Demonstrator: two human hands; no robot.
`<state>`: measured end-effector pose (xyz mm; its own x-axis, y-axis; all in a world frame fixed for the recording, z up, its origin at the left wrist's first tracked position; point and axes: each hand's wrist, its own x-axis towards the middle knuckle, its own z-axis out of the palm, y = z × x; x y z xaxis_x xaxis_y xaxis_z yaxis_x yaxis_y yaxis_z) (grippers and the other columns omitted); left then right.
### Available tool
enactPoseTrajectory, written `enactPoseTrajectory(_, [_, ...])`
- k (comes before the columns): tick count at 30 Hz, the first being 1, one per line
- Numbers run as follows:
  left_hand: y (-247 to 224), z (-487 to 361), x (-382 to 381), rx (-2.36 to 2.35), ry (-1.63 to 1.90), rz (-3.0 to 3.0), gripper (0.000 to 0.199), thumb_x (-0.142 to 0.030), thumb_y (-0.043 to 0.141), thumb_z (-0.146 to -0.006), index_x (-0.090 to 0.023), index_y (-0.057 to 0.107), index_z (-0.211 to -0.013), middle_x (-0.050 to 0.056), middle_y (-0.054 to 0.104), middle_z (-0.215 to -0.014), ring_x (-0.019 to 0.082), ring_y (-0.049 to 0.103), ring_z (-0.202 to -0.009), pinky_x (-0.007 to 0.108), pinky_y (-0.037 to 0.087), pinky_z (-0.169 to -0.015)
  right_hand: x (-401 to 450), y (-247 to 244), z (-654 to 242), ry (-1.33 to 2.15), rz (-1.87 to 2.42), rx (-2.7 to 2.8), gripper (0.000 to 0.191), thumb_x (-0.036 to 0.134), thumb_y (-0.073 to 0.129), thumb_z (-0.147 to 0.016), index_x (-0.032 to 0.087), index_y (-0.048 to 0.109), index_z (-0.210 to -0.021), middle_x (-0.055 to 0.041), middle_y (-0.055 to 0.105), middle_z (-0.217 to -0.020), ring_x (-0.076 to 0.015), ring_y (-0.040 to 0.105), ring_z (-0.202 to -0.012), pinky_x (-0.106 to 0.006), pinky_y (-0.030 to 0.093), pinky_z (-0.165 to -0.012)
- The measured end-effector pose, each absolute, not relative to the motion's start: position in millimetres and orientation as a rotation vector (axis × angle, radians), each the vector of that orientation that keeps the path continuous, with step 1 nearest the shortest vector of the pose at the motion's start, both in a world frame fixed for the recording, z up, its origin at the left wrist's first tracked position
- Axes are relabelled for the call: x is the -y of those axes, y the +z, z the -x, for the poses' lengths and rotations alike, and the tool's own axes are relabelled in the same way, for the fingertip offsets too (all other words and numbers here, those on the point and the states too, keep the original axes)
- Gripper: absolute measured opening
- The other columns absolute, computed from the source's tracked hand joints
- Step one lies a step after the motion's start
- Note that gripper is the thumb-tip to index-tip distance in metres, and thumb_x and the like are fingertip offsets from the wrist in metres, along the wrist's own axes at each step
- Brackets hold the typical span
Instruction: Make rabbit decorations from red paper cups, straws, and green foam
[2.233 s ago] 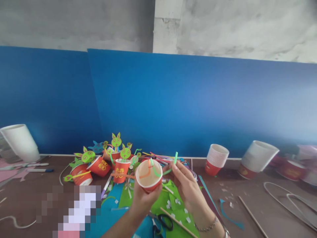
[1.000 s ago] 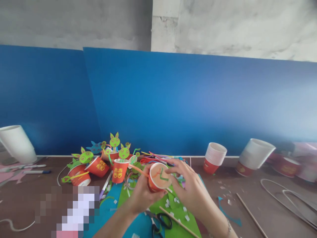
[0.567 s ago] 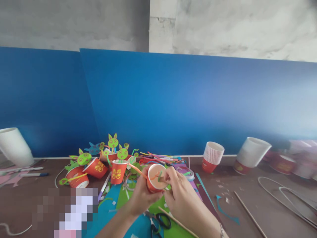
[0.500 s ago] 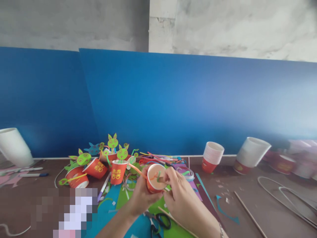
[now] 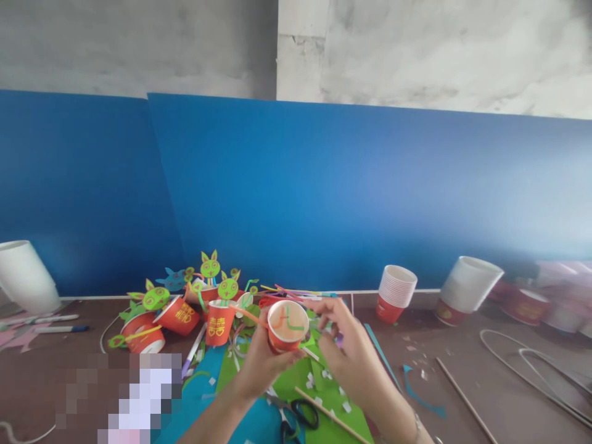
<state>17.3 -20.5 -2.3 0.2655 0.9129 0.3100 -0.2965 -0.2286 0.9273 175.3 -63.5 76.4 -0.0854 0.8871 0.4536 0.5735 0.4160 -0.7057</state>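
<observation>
Main change in the last half-sec: R hand point(image 5: 345, 345) had come out of the red paper cup point(image 5: 285, 336). Its fingertips had been inside on the green straw point(image 5: 287, 317); now they stood apart just beside the rim, nothing clearly btwn them. L hand point(image 5: 263, 364) stayed clamped round the cup, which was up off the table point(image 5: 504, 401), above the green sheet point(image 5: 296, 380), tipped so the inside showed. W/ the fingers gone, the green straw lay in an L-bend near the wall on the R side; the orange straw point(image 5: 247, 312) had its inner bit opp. and its outer length poking out L. So the green one prob. sat OK w/o a grip; couldn't tell if it ran thru the wall, b/c R hand blocked that side. Scissors point(image 5: 290, 407) lay below, on the sheets.
</observation>
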Motion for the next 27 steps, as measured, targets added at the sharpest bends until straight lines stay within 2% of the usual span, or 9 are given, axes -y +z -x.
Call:
enactPoseTrajectory(2, [-4,-17,20,-0.659,1.241,-1.313,0.073,-0.023,0.081,-0.063,-0.021,0.04,-0.123,0.011,0.06,-0.117,0.024,0.059,-0.106,0.032,0.047,-0.088,64,82,-179,0.332,1.287,1.726,0.03,0.013,0.042,-0.081,0.021,0.057,-0.105,-0.0041,0.061,-0.085,-0.017,0.055,-0.07,-0.028,0.044,-0.063])
enactPoseTrajectory(5, [-6,-19,22,-0.533,1.151,-1.322,0.075,-0.023,0.081,-0.063,-0.022,0.039,-0.125,0.012,0.058,-0.121,0.026,0.056,-0.11,0.034,0.045,-0.09,59,80,-178,0.285,1.238,1.789,0.025,0.021,0.05,-0.083,0.022,0.064,-0.104,-0.0078,0.064,-0.098,-0.0219,0.057,-0.089,-0.032,0.046,-0.074])
enactPoseTrajectory(7, [-7,-21,24,-0.44,1.091,-1.347,0.073,-0.021,0.08,-0.065,-0.022,0.039,-0.125,0.012,0.058,-0.12,0.027,0.056,-0.111,0.035,0.045,-0.091,53,75,-175,0.32,1.216,1.852,0.022,0.022,0.055,-0.082,0.023,0.067,-0.1,-0.0075,0.065,-0.1,-0.0237,0.056,-0.096,-0.034,0.045,-0.079])
enactPoseTrajectory(11, [-6,-22,27,-0.475,1.124,-1.311,0.07,-0.02,0.08,-0.065,-0.021,0.04,-0.123,0.011,0.059,-0.12,0.026,0.057,-0.11,0.037,0.044,-0.093,43,66,-173,0.366,1.248,1.837,0.014,0.021,0.057,-0.082,0.022,0.07,-0.077,-0.0043,0.068,-0.079,-0.0214,0.059,-0.082,-0.033,0.045,-0.076])
enactPoseTrajectory(18, [-8,-25,26,-0.451,1.141,-1.255,0.071,-0.023,0.081,-0.064,-0.02,0.042,-0.123,0.012,0.059,-0.121,0.029,0.056,-0.113,0.04,0.044,-0.095,41,64,-171,0.326,1.326,1.818,0.015,0.019,0.06,-0.079,0.022,0.071,-0.07,-0.0021,0.069,-0.07,-0.0198,0.059,-0.073,-0.032,0.042,-0.071])
enactPoseTrajectory(21, [-6,-26,27,-0.46,1.144,-1.243,0.074,-0.024,0.082,-0.062,-0.02,0.043,-0.125,0.013,0.059,-0.122,0.029,0.056,-0.114,0.041,0.043,-0.097,42,65,-169,0.316,1.336,1.827,0.014,0.021,0.059,-0.081,0.022,0.072,-0.074,-0.0035,0.071,-0.075,-0.0208,0.06,-0.076,-0.033,0.044,-0.071])
enactPoseTrajectory(23, [-3,-26,28,-0.473,1.159,-1.232,0.077,-0.025,0.083,-0.06,-0.021,0.043,-0.126,0.012,0.059,-0.124,0.029,0.056,-0.114,0.04,0.043,-0.097,45,68,-170,0.256,1.284,1.819,0.015,0.024,0.057,-0.083,0.023,0.071,-0.089,-0.0057,0.071,-0.087,-0.0233,0.06,-0.086,-0.037,0.045,-0.078])
enactPoseTrajectory(25, [-1,-23,28,-0.541,1.18,-1.222,0.075,-0.029,0.083,-0.061,-0.02,0.045,-0.125,0.012,0.06,-0.122,0.028,0.057,-0.11,0.038,0.045,-0.093,52,74,-171,0.168,1.197,1.763,0.024,0.027,0.054,-0.086,0.022,0.065,-0.107,-0.0081,0.068,-0.103,-0.0245,0.057,-0.098,-0.04,0.043,-0.086])
enactPoseTrajectory(27, [1,-19,26,-0.657,1.206,-1.214,0.066,-0.034,0.079,-0.066,-0.018,0.049,-0.123,0.012,0.063,-0.116,0.026,0.06,-0.103,0.036,0.048,-0.087,59,79,-174,0.171,1.158,1.698,0.025,0.028,0.05,-0.088,0.021,0.061,-0.109,-0.0085,0.066,-0.104,-0.0224,0.057,-0.095,-0.036,0.045,-0.083])
